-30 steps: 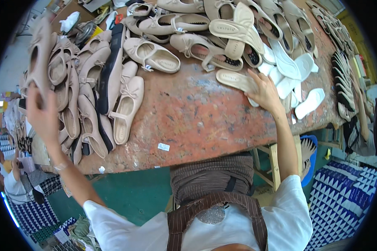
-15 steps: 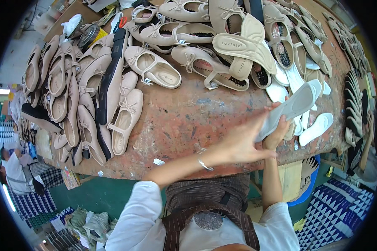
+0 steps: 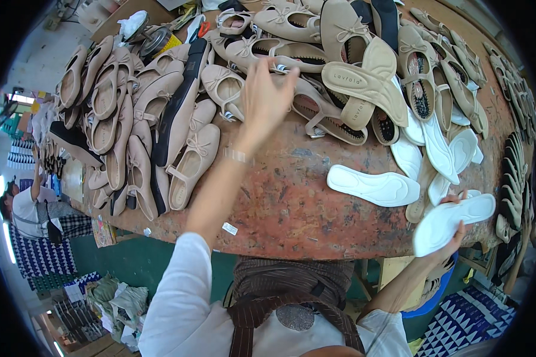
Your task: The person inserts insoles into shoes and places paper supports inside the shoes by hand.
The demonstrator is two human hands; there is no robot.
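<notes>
My left hand [image 3: 263,98] is raised over the far middle of the bench, fingers bent and apart, with nothing seen in it. Below it, partly covered, is a beige strap shoe [image 3: 225,89] with a bow and a pale inside. My right hand [image 3: 452,245] grips a white insole [image 3: 443,221] near the bench's right front edge. Another white insole [image 3: 372,185] lies flat to the left of it. Several more white insoles [image 3: 438,149] overlap just beyond. Beige printed insoles [image 3: 363,77] lie crossed on top of the shoes at the back.
Beige shoes pile up on the left [image 3: 116,107] of the worn reddish bench [image 3: 274,196], with more along the back [image 3: 417,71]. Dark-edged pieces [image 3: 514,178] are stacked at the far right. A blue tub [image 3: 429,304] stands below the front edge. Another person [image 3: 27,196] is at far left.
My left hand has let go of the insole and swung up and left over the shoes. My right hand moved right and nearer, holding a white insole. Another white insole now lies mid-right.
</notes>
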